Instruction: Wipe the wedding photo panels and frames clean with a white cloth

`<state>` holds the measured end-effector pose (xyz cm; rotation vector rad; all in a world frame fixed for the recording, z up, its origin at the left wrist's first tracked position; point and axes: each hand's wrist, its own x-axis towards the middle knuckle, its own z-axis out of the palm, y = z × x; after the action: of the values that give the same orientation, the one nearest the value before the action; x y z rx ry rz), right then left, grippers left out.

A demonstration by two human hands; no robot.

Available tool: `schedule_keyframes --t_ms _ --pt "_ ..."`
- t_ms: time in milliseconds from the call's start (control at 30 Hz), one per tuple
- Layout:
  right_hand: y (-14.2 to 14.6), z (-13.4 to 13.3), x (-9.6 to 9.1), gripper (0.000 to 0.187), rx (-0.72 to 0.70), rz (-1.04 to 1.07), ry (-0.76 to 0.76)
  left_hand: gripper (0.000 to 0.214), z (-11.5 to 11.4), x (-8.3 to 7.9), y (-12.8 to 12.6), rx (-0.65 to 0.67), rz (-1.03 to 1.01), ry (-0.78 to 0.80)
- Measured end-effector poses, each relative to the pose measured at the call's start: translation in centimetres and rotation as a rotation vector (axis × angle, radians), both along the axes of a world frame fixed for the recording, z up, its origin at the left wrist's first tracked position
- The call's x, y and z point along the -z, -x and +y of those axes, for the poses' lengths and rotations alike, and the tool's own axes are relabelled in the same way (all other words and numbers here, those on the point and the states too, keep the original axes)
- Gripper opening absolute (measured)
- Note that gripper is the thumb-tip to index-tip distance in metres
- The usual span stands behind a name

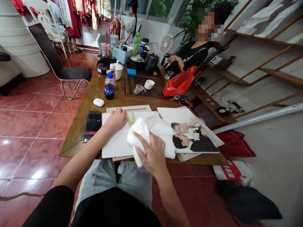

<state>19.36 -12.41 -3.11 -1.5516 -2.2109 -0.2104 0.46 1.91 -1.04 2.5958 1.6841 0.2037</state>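
Long wooden bench (75, 138) here, with the work spread along its near edge. A big photo (195, 135) of two people lies on the right, and a white board (115, 140) sits beside it, with a wood frame (129, 108) poking out underneath, nothing mounted in it that I can see. So far the board looks bare and the photo sits loose. Left grip (115, 120) is open, palm flat on the board; right grip (151, 154) is clenched on a white cloth (144, 134) bunched over the photo's edge. Farther up, a bottle with what looks like a Pepsi label (109, 89) stands near the middle, and a phone (92, 124) by the left hand shows 48, the rest blurred.
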Motion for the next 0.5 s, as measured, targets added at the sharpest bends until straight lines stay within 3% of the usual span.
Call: schedule_keyframes --t_ms 300,500 --pt "6.3 -1.8 0.0 0.057 -0.16 -0.026 -0.017 0.033 0.7 0.2 0.3 0.001 0.028 0.07" --pt "5.9 -1.9 0.5 0.053 -0.206 0.019 -0.055 0.034 0.9 0.3 0.2 -0.003 0.016 0.093"
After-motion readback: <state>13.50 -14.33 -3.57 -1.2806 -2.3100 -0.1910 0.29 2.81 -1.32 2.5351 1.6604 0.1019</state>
